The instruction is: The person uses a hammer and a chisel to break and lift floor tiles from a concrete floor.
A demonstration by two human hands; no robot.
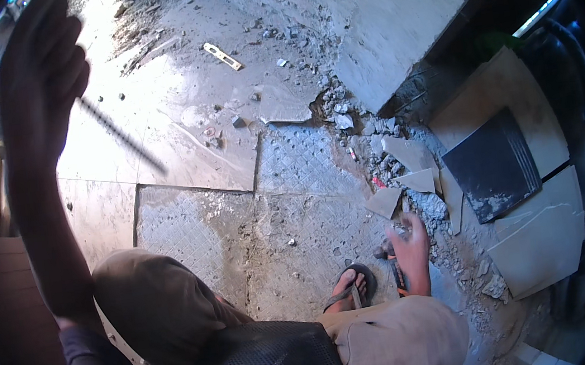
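My left hand (49, 73) is raised high at the upper left, blurred by motion, its fingers closed around a thin ribbed steel rod (121, 135). The rod slants down and to the right, its free end over the tiled floor. Low at the right, beside my knee, my right hand (410, 250) has loosely curved fingers with a gap between them; I see nothing held there. Against its left side is a black and orange handle-like thing (398, 277), with a dark lump (384, 250) at its far end. Whether the two are joined is unclear.
A yellowish spirit level (223, 57) lies on the dusty floor. Rubble (342, 108) lines the wall (389, 20). Broken tile pieces (419, 181) lie near my right hand. Beyond them, a dark tile (492, 165) rests on large beige tiles (542, 251). My sandalled foot (351, 287) stands on the rough bed.
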